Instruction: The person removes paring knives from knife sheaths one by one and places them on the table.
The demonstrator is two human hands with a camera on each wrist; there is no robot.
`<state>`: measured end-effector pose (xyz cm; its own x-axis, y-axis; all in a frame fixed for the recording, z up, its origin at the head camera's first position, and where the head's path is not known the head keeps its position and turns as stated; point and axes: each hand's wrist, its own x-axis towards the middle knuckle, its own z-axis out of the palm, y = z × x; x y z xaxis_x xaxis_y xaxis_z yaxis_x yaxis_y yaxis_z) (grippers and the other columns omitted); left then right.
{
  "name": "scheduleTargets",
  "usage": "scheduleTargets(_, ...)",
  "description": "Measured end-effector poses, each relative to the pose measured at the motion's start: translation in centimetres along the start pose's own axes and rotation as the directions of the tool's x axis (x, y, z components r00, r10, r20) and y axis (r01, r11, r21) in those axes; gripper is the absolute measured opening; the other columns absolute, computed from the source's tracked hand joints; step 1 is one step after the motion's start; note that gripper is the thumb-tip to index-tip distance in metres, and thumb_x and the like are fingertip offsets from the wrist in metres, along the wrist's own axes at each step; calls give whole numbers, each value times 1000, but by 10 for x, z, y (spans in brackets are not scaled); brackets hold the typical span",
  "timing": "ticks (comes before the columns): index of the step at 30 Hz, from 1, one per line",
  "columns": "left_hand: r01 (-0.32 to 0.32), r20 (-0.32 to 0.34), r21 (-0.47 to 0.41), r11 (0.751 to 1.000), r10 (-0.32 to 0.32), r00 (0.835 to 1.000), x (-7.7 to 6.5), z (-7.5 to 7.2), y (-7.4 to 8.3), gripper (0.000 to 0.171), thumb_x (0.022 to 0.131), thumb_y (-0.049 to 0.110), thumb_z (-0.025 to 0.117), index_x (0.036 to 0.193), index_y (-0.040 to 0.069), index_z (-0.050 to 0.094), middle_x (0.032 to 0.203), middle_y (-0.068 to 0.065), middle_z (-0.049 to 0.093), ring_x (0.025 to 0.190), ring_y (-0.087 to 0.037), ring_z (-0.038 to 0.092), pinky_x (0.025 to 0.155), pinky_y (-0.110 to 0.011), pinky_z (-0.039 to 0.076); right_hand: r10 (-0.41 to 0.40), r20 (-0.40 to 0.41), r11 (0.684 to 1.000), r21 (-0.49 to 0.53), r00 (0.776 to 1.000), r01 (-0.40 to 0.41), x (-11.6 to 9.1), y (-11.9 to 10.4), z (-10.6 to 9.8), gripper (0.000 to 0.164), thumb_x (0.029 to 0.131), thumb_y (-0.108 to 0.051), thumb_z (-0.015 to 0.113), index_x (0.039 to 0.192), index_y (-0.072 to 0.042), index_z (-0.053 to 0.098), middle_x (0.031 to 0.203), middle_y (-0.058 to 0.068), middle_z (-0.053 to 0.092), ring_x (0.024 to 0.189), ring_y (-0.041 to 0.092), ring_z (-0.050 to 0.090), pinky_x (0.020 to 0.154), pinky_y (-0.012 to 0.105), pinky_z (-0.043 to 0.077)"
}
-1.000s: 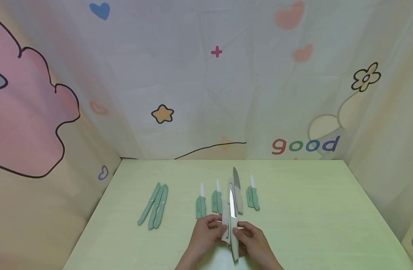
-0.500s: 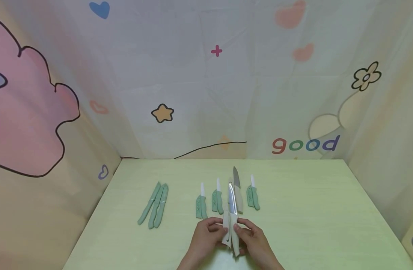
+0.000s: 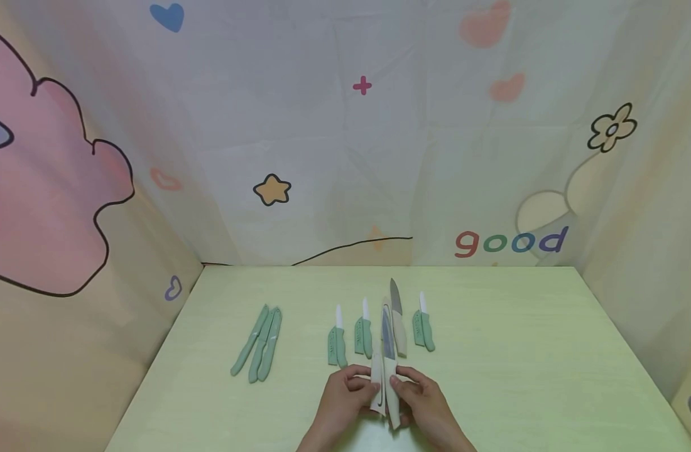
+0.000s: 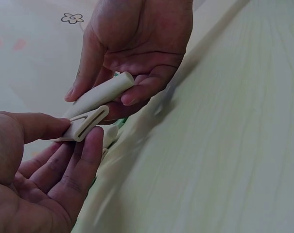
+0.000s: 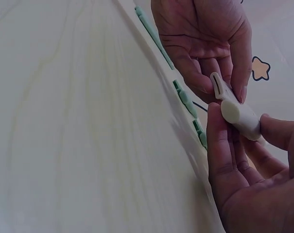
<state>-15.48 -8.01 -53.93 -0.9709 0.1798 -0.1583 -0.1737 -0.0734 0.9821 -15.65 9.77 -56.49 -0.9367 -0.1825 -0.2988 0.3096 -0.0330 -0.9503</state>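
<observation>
In the head view my left hand (image 3: 345, 392) pinches a cream blade sheath (image 3: 376, 384) between thumb and fingers. My right hand (image 3: 430, 400) grips the cream handle of a kitchen knife (image 3: 392, 389), its bare blade pointing away from me. Sheath and knife are side by side, nearly parallel, above the table. In the left wrist view the slot in the sheath's end (image 4: 91, 124) faces the camera. The right wrist view shows the knife handle's rounded butt (image 5: 232, 112). Whether sheath and handle touch is unclear.
Beyond my hands lies another cream-handled knife (image 3: 399, 329), with a pale sheath partly hidden beside it. Green paring knives with white blades (image 3: 340, 345), (image 3: 366, 336), (image 3: 427, 329) lie beside green sheaths. Further left are several closed green knives (image 3: 261, 345) on the pale table (image 3: 521, 358).
The knife has shifted slightly away from me, while the sheath has come slightly nearer. Its blade has tilted and looks less bright. Both hands keep their hold.
</observation>
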Motion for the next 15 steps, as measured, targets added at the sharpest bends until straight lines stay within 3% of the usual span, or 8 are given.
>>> scheduleTargets(9,31,-7,-10,999,-31,999,11,-8,-27,22,86,0,67,107,-5,63,89,-18,72,73,-29,67,61,-45,62,-3,82,1000,2,997,2,1,2,1,56,92,-14,65,140,3,42,98,13,69,80,28,65,61,39,61)
scheduleTargets(15,31,-7,-2,1000,-31,999,10,-10,-29,23,87,3,67,108,-3,63,90,-17,73,73,-28,67,58,-38,62,0,106,1000,-2,994,0,2,4,1,63,85,-5,69,141,3,40,93,12,67,80,27,63,62,42,61)
